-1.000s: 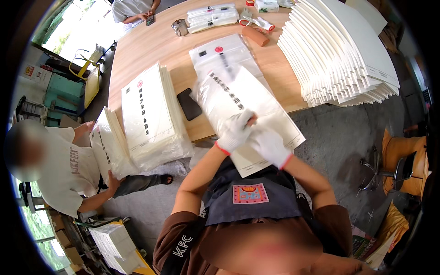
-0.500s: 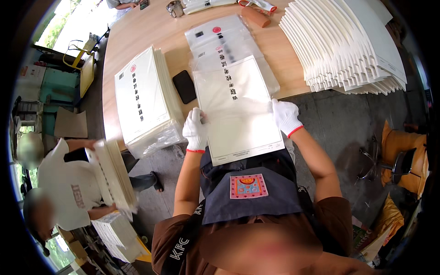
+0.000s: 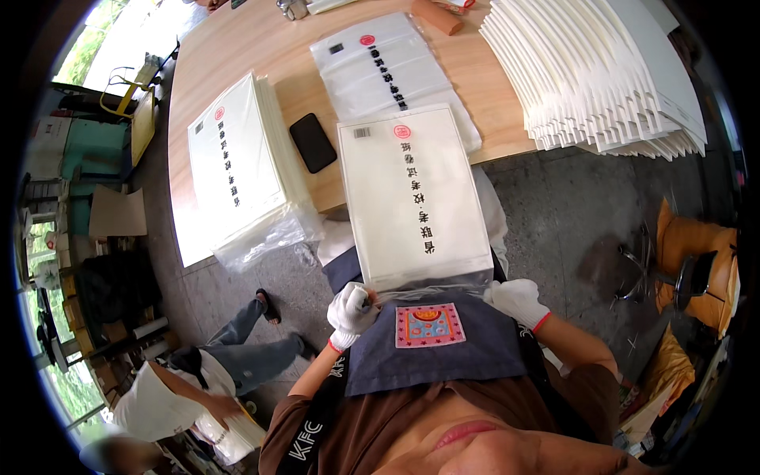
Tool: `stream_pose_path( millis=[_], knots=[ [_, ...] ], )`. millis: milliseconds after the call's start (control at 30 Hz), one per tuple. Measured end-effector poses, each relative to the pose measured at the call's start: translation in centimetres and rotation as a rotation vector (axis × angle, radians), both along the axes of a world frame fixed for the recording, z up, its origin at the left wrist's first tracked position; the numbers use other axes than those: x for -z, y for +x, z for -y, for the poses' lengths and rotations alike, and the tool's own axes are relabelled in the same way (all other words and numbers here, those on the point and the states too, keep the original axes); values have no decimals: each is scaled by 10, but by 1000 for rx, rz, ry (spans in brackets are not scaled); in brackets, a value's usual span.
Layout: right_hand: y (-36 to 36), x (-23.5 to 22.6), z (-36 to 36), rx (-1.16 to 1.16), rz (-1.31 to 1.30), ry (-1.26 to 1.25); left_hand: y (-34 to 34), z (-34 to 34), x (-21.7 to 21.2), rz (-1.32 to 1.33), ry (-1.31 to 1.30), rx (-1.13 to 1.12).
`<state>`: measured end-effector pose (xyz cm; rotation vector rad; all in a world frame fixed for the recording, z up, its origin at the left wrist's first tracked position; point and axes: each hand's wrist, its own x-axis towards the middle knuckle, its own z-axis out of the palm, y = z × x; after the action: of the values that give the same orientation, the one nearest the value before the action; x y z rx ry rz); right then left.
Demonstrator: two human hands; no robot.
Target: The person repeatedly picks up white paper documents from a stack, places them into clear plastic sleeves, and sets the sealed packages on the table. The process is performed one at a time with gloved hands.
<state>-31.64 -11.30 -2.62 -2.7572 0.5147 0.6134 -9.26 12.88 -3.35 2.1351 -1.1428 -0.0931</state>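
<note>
Your left hand curls tight on the clear bag at its near-left corner; your right, half-curled, touches the near-right, grip unclear. White paper inside lies flat.

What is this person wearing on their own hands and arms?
The left hand and right hand each wear a white, knitted-looking glove with a thin red edge at the wrist. The brown sleeves are short, leaving the forearms bare.
</note>
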Motion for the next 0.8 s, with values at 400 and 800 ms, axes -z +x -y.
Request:
stream_pose_path(
  millis=[400,800],
  knots=[
    [17,-24,80,564,50,1157,-10,-36,1,65,-40,59],
    [67,104,54,764,407,1212,61,30,57,-905,-85,-148]
  ],
)
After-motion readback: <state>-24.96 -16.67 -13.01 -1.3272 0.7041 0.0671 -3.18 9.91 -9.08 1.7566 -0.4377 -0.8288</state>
